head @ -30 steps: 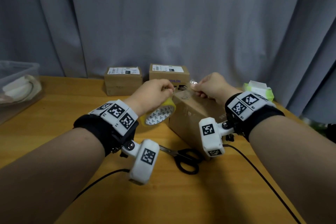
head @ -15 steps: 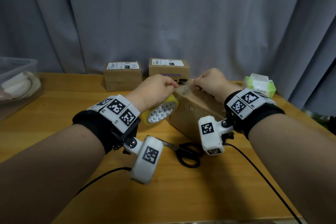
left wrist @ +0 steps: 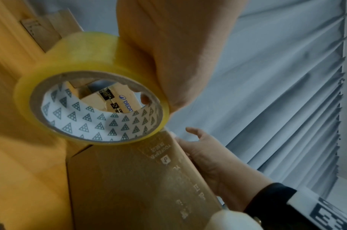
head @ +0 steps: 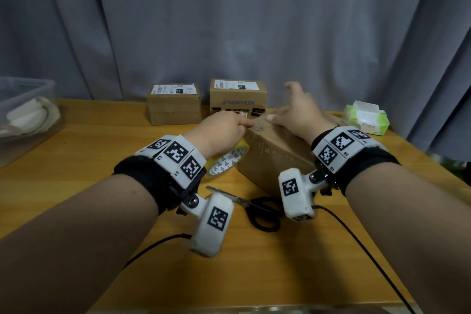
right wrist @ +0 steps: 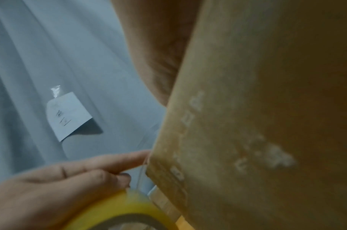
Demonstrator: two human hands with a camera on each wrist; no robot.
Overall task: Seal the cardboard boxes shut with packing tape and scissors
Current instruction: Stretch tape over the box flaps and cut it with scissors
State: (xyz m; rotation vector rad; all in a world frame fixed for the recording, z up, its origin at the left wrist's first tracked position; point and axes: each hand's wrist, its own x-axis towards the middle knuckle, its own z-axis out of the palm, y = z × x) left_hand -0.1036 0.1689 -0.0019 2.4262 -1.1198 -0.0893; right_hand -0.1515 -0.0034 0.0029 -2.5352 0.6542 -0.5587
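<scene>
A brown cardboard box (head: 272, 158) lies at an angle in the middle of the table. My left hand (head: 226, 130) grips a yellow packing tape roll (head: 229, 159) at the box's far left corner, its index finger stretched to that corner. In the left wrist view the tape roll (left wrist: 90, 101) sits against the box (left wrist: 139, 179). A thin clear strip runs from the roll to the corner of the box (right wrist: 257, 124). My right hand (head: 293, 109) rests on the box top with fingers spread and holds nothing. Black-handled scissors (head: 260, 209) lie on the table in front of the box.
Two more cardboard boxes (head: 173, 107) (head: 238, 99) stand at the back by the grey curtain. A green tissue pack (head: 365, 120) is at the right, a clear plastic bin (head: 25, 115) at the left. Wrist camera cables trail over the wooden table (head: 76, 150).
My right hand let go of the tape end it was pinching and spread flat on the box top. The left hand with the roll stayed at the box corner.
</scene>
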